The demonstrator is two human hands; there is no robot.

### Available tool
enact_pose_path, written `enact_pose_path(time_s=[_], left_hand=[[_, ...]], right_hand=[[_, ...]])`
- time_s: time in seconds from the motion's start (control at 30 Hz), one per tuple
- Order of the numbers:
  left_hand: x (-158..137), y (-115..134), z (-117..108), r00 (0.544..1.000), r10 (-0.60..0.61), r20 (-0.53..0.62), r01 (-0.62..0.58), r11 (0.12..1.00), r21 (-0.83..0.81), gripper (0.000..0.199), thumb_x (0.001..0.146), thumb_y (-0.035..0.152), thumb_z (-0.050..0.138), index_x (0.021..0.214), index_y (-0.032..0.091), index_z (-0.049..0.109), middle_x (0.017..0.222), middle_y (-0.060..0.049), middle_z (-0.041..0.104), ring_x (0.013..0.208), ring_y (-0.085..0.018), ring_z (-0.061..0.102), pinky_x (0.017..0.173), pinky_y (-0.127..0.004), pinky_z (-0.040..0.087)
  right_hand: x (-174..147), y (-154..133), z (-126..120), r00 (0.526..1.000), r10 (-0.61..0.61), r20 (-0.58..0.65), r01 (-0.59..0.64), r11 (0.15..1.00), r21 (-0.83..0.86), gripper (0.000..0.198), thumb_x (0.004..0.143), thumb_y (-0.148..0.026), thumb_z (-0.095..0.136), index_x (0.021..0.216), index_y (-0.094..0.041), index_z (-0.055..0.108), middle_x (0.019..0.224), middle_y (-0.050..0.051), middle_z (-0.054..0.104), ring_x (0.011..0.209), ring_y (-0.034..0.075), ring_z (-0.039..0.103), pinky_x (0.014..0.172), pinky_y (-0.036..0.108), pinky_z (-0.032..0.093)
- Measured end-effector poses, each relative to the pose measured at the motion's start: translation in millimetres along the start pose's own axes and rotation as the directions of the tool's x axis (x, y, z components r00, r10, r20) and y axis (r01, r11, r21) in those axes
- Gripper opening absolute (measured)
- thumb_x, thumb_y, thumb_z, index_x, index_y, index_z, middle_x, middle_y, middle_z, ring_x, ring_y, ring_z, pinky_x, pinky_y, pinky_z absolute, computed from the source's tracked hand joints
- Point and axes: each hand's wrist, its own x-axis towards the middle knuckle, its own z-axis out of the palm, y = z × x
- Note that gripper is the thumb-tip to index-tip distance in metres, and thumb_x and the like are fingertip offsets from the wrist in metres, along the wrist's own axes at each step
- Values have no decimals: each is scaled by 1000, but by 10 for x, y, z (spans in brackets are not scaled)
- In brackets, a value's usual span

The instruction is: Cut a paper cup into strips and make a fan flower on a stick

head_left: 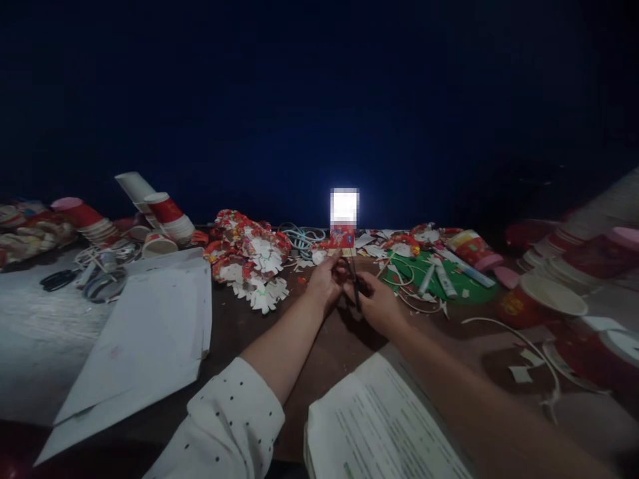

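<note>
In the middle of the view, my left hand (327,281) is closed, its fingers pinching the lower edge of a red printed piece of paper cup (342,237) held upright. My right hand (375,299) is close beside it, wrapped round a dark narrow tool (356,293) that looks like scissors. The tip of the tool points up at the pale lower rim of the red piece. Fingers hide much of the tool. A heap of cut red-and-white cup pieces (267,256) with fringed edges lies just left of my hands.
White sheets (154,326) lie at left, and a printed paper stack (374,419) sits near my body. Stacked paper cups (170,216) stand at back left, more cups (549,296) at right. Tubes (444,278) rest on a green mat (472,286). Coiled cord (302,237) lies behind.
</note>
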Motion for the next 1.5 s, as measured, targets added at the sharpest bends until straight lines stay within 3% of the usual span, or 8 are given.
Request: enact_pose_path(time_s=[0.17,0.37,0.6,0.87,1.13,1.37,1.5], left_hand=[[-27,-54,-4,995,89,41,-91,994,60,18,78,11,67,69,13,52,56,5,49,40,-1,40,34,-9,25],[8,-146,-44,997,73,20,-76,983,168,18,75,22,71,71,13,56,54,4,52,41,-4,45,39,-15,31],[-33,-187,-7,999,39,21,-42,987,158,33,67,31,79,66,16,50,44,8,46,35,-6,43,39,-17,33],[-78,-178,1,997,-68,38,63,989,133,23,80,29,67,68,14,54,45,5,50,37,-7,49,44,-18,42],[-119,-179,56,996,-75,-46,80,990,112,26,78,30,70,67,14,52,43,6,47,33,-5,44,37,-15,35],[-33,-187,6,1000,-10,-28,15,987,161,29,77,30,70,65,15,49,42,7,45,31,-4,40,34,-15,31],[-32,-218,-23,999,-7,47,-3,980,201,35,71,32,77,63,15,47,42,8,43,30,-3,38,34,-14,30]], right_hand=[[-4,-11,13,1000,-6,-7,7,999,34,31,77,-41,62,100,-22,67,90,4,72,81,19,65,71,30,51],[9,-34,1,1000,16,-17,-15,995,99,33,78,-43,63,104,-22,66,94,3,72,81,19,66,72,29,50],[2,-49,11,999,1,-35,1,999,55,32,78,-42,64,104,-22,66,94,3,71,84,18,64,76,29,49],[-27,-91,13,999,4,-32,0,993,119,34,81,-45,60,102,-20,67,90,3,70,79,17,62,70,27,48],[-40,-119,3,999,-20,-43,24,993,111,34,81,-44,59,102,-19,68,92,4,71,79,18,63,70,27,47],[-47,-122,-10,999,-5,-53,9,998,64,33,79,-48,59,93,-19,68,71,1,67,68,18,61,61,27,47],[-13,-90,-24,986,125,-109,-110,985,133,42,72,-52,67,98,-20,61,65,0,65,51,16,56,45,27,43]])
